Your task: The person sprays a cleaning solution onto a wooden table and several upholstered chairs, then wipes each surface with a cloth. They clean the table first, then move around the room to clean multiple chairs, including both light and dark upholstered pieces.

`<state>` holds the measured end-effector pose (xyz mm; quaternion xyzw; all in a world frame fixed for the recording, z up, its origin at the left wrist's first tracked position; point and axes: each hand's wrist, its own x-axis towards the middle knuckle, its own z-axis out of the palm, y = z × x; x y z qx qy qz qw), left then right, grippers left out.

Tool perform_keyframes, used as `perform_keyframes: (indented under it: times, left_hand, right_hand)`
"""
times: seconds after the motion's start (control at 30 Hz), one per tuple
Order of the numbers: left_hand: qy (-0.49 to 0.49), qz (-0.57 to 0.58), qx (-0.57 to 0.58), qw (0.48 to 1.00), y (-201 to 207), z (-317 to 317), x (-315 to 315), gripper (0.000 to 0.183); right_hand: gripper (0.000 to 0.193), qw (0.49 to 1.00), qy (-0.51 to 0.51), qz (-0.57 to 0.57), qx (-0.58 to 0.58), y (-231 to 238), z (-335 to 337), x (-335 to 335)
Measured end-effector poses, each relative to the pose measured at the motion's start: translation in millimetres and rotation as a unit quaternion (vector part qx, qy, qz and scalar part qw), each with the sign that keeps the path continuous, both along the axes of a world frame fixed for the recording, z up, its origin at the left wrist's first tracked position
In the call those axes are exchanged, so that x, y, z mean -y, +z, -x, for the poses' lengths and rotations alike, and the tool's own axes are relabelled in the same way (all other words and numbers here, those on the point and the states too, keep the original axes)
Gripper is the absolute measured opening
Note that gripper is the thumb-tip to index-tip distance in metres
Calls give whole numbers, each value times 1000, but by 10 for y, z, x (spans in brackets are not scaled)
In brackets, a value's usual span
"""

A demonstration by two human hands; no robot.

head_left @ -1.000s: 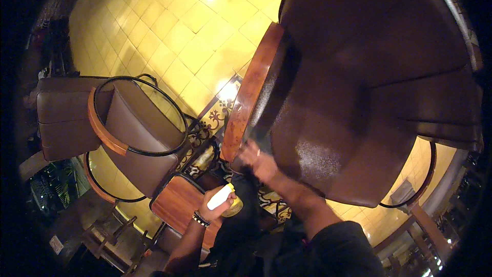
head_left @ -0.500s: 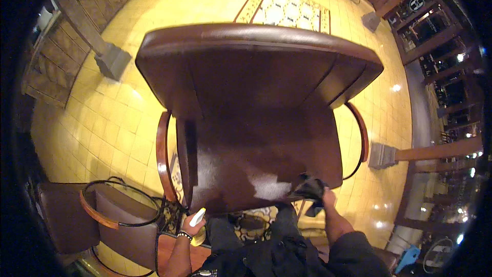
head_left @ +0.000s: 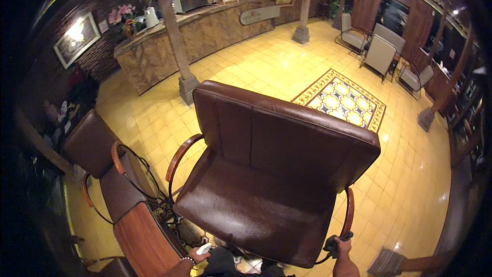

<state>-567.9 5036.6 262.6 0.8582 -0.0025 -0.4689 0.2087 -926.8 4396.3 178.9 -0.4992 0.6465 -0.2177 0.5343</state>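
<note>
A wide dark-brown leather armchair [head_left: 256,195] with curved wooden armrests stands right in front of me. My left hand [head_left: 196,257], with a beaded bracelet at the wrist, is closed round a spray bottle [head_left: 204,249]. Only the bottle's white trigger head shows; the rest is hidden. At the seat's front right corner, my right hand [head_left: 343,247] grips a bunched black cloth [head_left: 331,246]. The cloth is by the lower front end of the right armrest [head_left: 349,213]; whether it touches the frame, I cannot tell.
To the left are a wooden table [head_left: 146,238] and another brown armchair [head_left: 120,182]. Beyond the big chair lie a patterned tile panel [head_left: 343,100] and a pillar [head_left: 187,84]. A wood-clad counter [head_left: 205,38] runs along the back. Pale chairs [head_left: 380,54] stand at the far right.
My view has tilted up and turned, showing the counter and far room. The black cloth has gone from the seat's front edge to beside the right armrest. The spray bottle stays in my left hand.
</note>
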Motion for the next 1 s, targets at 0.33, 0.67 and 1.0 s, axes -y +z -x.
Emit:
perform_keyframes:
  times: [0.33,0.67,1.0]
  left_hand:
    - [136,-21,4,990,-479,1812,42,66]
    - [309,15,168,936,-124,3735,268,61]
    - [436,105,248,859,599,6537,1795,40]
  right_hand:
    - [27,948,177,-246,94,1166,-156,-178]
    - [35,844,328,-416,86,659,36,373]
    - [41,804,363,-470,24,378,243,597]
